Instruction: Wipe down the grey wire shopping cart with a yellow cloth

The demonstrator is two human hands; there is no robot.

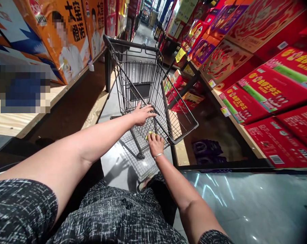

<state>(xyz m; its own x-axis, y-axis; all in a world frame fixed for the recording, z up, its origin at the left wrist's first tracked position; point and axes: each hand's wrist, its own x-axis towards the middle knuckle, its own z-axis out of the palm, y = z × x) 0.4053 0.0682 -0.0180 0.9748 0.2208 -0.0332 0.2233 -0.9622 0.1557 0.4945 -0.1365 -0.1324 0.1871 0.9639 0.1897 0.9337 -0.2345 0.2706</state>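
The cart [140,91] lies ahead, its long side pointing up the aisle [146,32]; the nearer left hand [143,115] has loose, spread fingers; the right hand [156,145] grips a yellow thing [148,136].

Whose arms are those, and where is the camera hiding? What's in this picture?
They're a person's own bare arms; there's no robot. One camera, worn on the head, looks forward and down. The left hand is stretched over a black wire shopping cart; I can't tell whether it touches. The right hand has fingers curled around a small bright-yellow thing, too hidden to name. Light wooden shelves hold big orange printed boxes at left and shiny red boxes at right.
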